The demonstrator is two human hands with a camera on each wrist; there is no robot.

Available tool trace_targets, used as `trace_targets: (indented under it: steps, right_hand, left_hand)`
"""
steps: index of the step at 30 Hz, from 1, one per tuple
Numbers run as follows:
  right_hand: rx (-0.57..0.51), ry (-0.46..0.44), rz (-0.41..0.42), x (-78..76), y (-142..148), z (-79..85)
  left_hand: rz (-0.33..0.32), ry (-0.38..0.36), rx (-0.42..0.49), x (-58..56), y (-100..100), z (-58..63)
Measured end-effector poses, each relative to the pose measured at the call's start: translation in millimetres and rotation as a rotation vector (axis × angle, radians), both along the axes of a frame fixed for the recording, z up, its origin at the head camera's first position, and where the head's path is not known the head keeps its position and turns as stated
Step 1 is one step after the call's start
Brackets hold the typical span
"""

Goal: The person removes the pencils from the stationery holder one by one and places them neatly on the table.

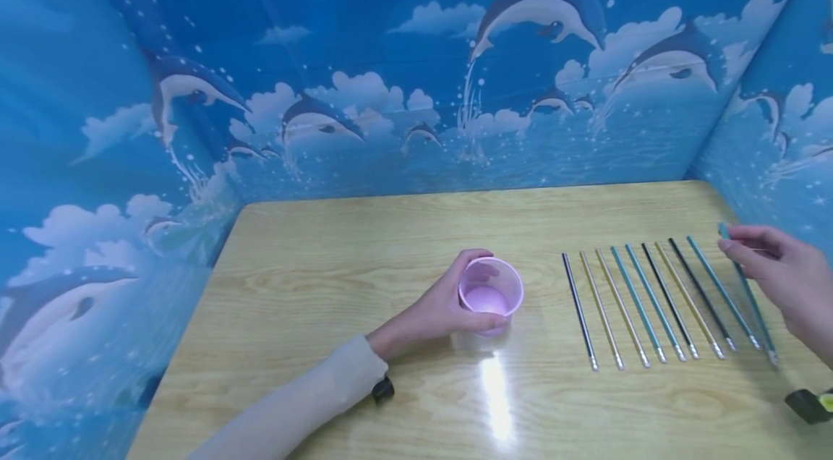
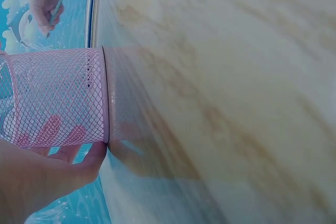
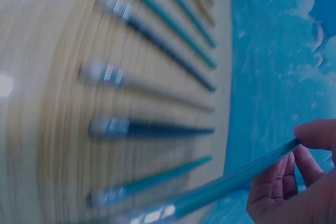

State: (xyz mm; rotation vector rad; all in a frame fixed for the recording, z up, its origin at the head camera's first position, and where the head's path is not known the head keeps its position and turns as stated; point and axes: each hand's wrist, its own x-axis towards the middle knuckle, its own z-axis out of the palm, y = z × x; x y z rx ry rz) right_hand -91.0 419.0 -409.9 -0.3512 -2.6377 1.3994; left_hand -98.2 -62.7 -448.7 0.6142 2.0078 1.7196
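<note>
A pink mesh pen cup (image 1: 491, 297) stands upright on the table, and no pencil shows inside it. My left hand (image 1: 455, 301) grips it from the left, the thumb along the near side and fingers round the far side; the left wrist view shows the mesh cup (image 2: 58, 98) side-on. At the far right, my right hand (image 1: 781, 265) pinches a teal pencil (image 1: 748, 290) near its far end. In the right wrist view this pencil (image 3: 231, 182) slants away from thumb and fingertips, its metal-banded eraser end towards the camera.
Left of the held pencil lies a row of several pencils (image 1: 651, 301), in dark, yellow and teal, eraser ends nearest me. The wooden table (image 1: 312, 257) meets a blue dolphin-printed curtain (image 1: 390, 48) at the back and sides. A window-like glare (image 1: 497, 395) shines before the cup.
</note>
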Motion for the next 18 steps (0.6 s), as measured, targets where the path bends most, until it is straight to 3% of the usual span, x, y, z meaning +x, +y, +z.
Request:
trace_targets:
  steps: [3, 7, 13, 18]
  right_hand:
    - [0.150, -0.062, 0.002, -8.9, 15, -7.4]
    - [0.265, -0.127, 0.057, -19.9, 37, -20.7]
    - [0.357, -0.193, 0.120, -33.9, 60, -38.8]
    - [0.392, -0.205, 0.143, -45.6, 68, -44.2]
  left_hand:
    - [0.010, 0.002, -0.009, -1.7, 1, 0.4]
    - [0.022, -0.004, -0.029, -2.7, 2, 2.5]
    - [0.038, -0.023, -0.057, -4.2, 2, 3.6]
    - [0.039, -0.024, 0.000, -7.8, 2, 0.8]
